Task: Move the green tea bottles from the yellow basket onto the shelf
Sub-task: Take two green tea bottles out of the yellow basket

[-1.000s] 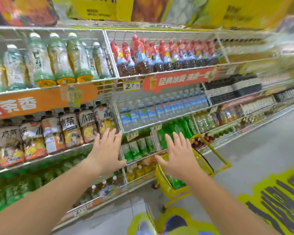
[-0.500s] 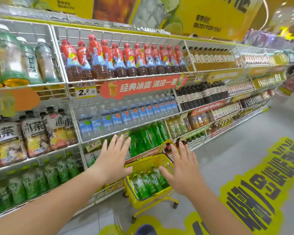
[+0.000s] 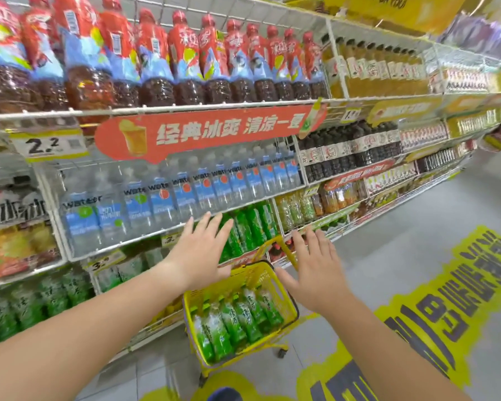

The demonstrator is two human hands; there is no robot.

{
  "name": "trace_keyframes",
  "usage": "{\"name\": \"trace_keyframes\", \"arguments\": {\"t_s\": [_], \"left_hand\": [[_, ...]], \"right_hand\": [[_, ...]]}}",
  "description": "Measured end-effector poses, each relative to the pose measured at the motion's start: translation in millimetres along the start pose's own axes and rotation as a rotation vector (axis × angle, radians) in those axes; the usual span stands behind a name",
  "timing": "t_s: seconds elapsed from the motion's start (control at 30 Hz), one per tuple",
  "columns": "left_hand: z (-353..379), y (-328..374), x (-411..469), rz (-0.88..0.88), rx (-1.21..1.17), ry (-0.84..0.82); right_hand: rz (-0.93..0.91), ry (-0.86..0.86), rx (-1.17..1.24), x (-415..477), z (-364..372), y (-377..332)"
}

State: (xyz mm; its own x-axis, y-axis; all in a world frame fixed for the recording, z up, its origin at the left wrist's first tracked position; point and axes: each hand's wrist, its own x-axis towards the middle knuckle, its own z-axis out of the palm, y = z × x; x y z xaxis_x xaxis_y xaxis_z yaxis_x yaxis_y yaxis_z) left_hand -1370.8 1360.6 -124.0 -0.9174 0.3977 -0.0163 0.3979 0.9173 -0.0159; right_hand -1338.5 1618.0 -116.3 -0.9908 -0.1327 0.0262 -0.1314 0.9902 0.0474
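Two bare hands reach forward, fingers spread and gripping nothing: the left hand (image 3: 198,253) at about 11 o'clock of the yellow basket (image 3: 284,287), the right hand (image 3: 313,269) at about 1 o'clock, just beside the raised handle (image 3: 287,248). Below them the basket stands on the grey floor (image 3: 373,256) on small wheels, and roughly six green tea bottles (image 3: 235,316) lie side by side in it, caps pointing away toward 12 o'clock (none lifted yet, as far as I can judge).

My guess at the risks: the wheeled basket may roll off if a hand knocks its rim or handle, and a smooth, rounded bottle taken from the tight row could slip or drag its neighbour along. Bottles may also end up in the wrong bay, since several green lots sit close together.

Farther off, at 12 o'clock, the shelf (image 3: 168,231) holds upright green bottles (image 3: 249,224) behind the hands. Above them the clear water bottles (image 3: 162,198) read "Water". Higher still, an orange banner (image 3: 203,131) carries "经典冰爽 清凉一夏", and a yellow price tag (image 3: 45,146) at 10 o'clock reads "2.2". Red-labelled tea bottles (image 3: 185,62) fill the top row; their label text is too blurred to read.
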Motion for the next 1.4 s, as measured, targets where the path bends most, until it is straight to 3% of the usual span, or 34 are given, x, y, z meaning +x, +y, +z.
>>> {"name": "trace_keyframes", "arguments": {"t_s": [0.17,0.37,0.77,0.83,1.03,1.4], "left_hand": [[22,1,48,-0.049,-0.044,-0.056],[59,11,90,-0.233,-0.221,-0.094],[222,70,112,-0.661,-0.340,-0.234],[256,79,109,-0.734,-0.381,-0.320],[365,96,95,-0.722,-0.298,-0.365],[491,100,93,-0.814,-0.423,-0.478]], "right_hand": [[-0.027,-0.093,0.041,51,32,20],[-0.165,-0.211,-0.015,114,82,49],[-0.450,-0.427,0.043,183,258,90],[-0.459,-0.448,0.053,185,295,94],[-0.460,-0.523,0.074,177,408,100],[-0.328,-0.622,0.153,165,525,106]]}}
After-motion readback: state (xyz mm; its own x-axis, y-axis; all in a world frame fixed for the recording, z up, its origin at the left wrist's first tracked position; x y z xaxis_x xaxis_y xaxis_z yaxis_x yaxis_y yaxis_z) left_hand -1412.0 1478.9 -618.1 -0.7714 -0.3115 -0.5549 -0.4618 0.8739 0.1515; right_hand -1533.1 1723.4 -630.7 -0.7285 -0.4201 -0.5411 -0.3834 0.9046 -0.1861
